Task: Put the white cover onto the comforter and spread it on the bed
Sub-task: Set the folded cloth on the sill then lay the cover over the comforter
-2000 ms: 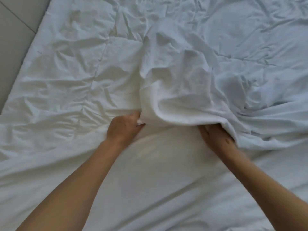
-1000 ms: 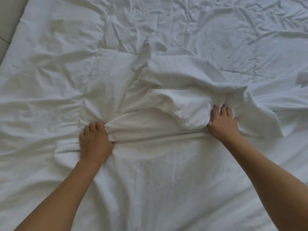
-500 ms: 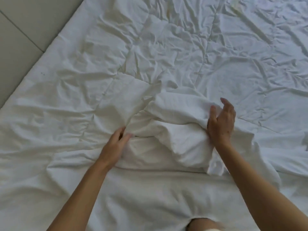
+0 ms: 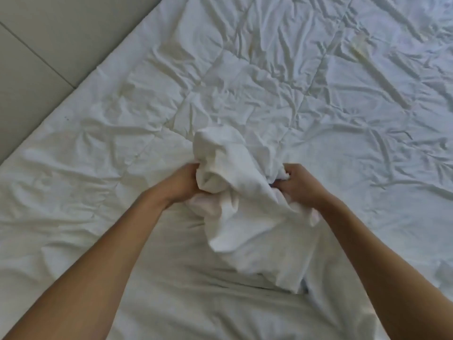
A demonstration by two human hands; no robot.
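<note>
Both hands grip a bunched white cover [image 4: 235,192], left hand [image 4: 180,184] at nine o'clock, right hand [image 4: 297,184] at three, apparently gathering it to sleeve the quilted comforter [image 4: 269,82].

A bedroom: wrinkled white bedding [image 4: 282,77] covers a bed beyond and on both sides of the hands, and pale floor tiles [image 4: 49,45] show past the bed's edge, far left of them.

I note the bunched cover [image 4: 235,192] on the comforter [image 4: 269,82], left hand [image 4: 179,184] and right hand [image 4: 297,185] at either side; floor [image 4: 49,45] far left.
</note>
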